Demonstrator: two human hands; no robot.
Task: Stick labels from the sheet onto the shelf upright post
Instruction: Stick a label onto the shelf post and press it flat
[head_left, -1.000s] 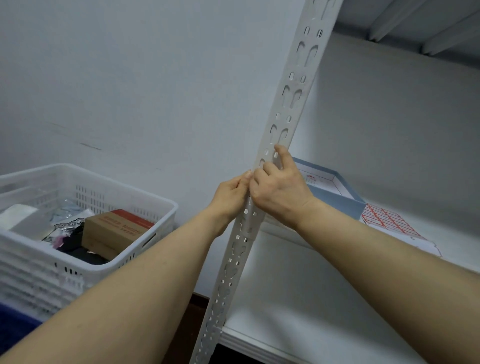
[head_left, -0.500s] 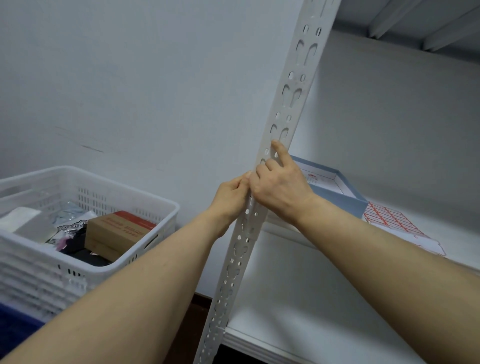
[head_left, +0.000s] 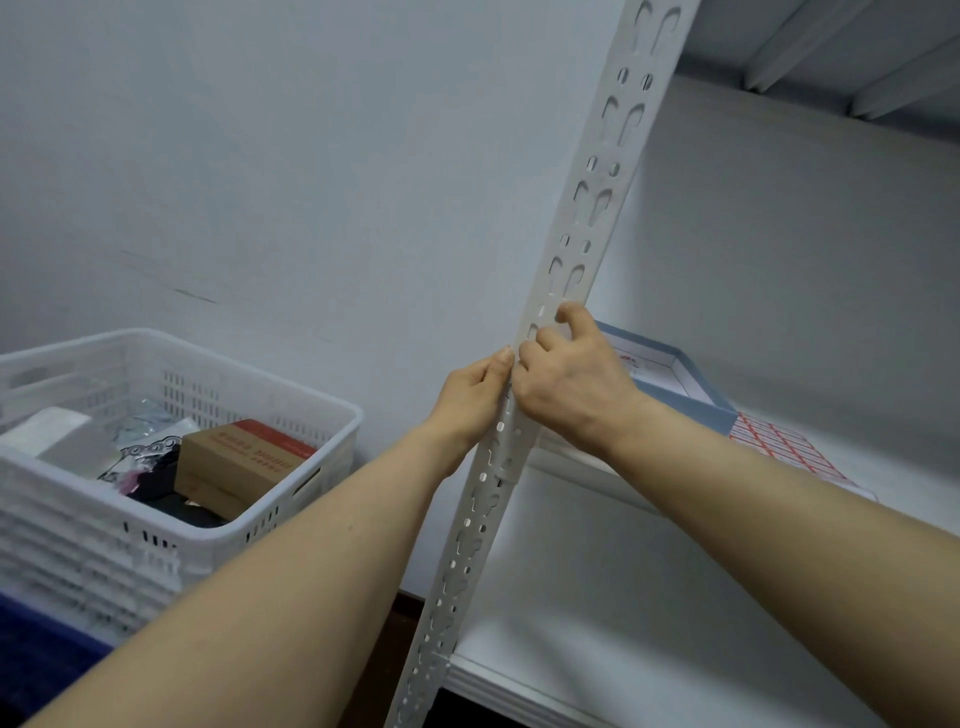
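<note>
The white perforated shelf upright post (head_left: 587, 208) slants from the top right down to the bottom centre. Both hands meet on it at mid-height. My left hand (head_left: 470, 397) grips the post's left edge, thumb on the front. From the right, my right hand (head_left: 571, 379) curls its fingers over the post's front and pinches a white label (head_left: 511, 465) against it. The label's lower edge shows just below the hands. The label sheet (head_left: 779, 449), white with a red grid, lies on the shelf board to the right.
An open blue-rimmed box (head_left: 680, 387) sits on the white shelf board (head_left: 597, 597) behind my right hand. At the left stands a white slatted basket (head_left: 291, 499) holding a brown carton (head_left: 234, 462) and packets. A plain wall is behind, and another shelf is overhead.
Both hands stay at the same spot on the post. My right thumb has shifted only slightly along it.
</note>
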